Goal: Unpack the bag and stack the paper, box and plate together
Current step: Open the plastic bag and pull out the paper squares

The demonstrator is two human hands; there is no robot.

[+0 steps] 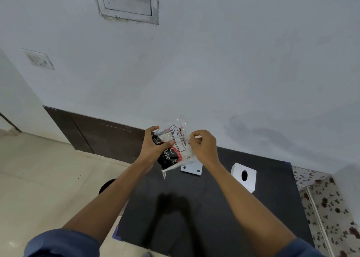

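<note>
While the clear bag (176,145) is held above the black table's (204,208) far edge, clamped by left hand (155,146) and pinched by right hand (202,144), unpacking is judged underway; opening and emptying are required next.

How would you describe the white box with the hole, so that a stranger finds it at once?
Look at the black table against the wall. Near its far right side stands a white box, right of both hands and the clear plastic bag that they hold. Unlike the small flat white piece beside it, which has small dots, it has one dark oval hole in its top.
</note>
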